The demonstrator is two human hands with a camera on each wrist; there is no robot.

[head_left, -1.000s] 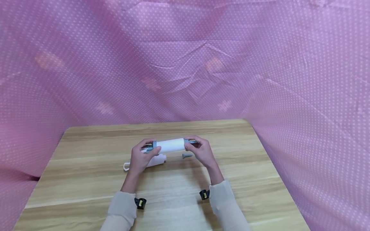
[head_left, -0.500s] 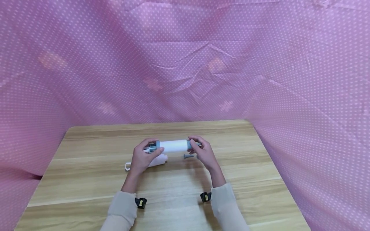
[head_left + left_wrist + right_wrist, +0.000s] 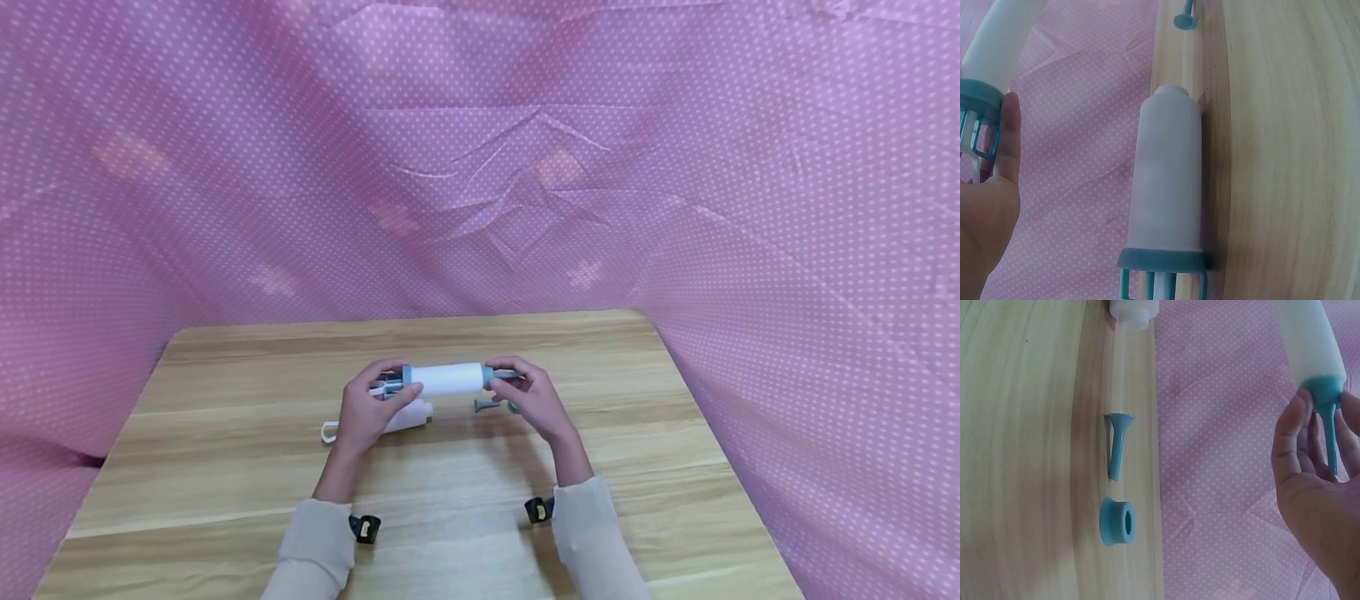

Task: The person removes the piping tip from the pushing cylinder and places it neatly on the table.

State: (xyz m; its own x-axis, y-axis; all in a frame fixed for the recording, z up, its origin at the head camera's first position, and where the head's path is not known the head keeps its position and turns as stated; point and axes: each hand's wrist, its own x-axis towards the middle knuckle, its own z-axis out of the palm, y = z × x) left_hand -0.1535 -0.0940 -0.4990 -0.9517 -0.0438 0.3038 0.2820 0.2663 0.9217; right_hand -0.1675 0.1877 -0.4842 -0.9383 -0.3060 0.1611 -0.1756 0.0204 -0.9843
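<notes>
Both hands hold a white plastic syringe (image 3: 447, 379) level above the table. My left hand (image 3: 363, 412) grips its teal collar (image 3: 980, 97) at the plunger end, the thumb along the near side and the white handle inside the palm. At the other end, my right hand (image 3: 536, 402) pinches the teal nozzle cap (image 3: 1324, 390) between thumb and fingers. A thin teal nozzle (image 3: 1329, 437) points from the cap into that palm. Beneath the left hand lies a second white syringe (image 3: 1169, 169) with a teal collar, partly hidden in the head view.
On the wooden table (image 3: 450, 517), a loose teal nozzle (image 3: 1117, 447) lies below the right hand, with a teal ring cap (image 3: 1124, 522) close to it. Pink dotted cloth (image 3: 480, 167) hangs around the table's back and sides.
The right hand's fingers have shifted their hold on the nozzle end, and more of the cap and nozzle shows. The left hand and syringe have hardly moved.
</notes>
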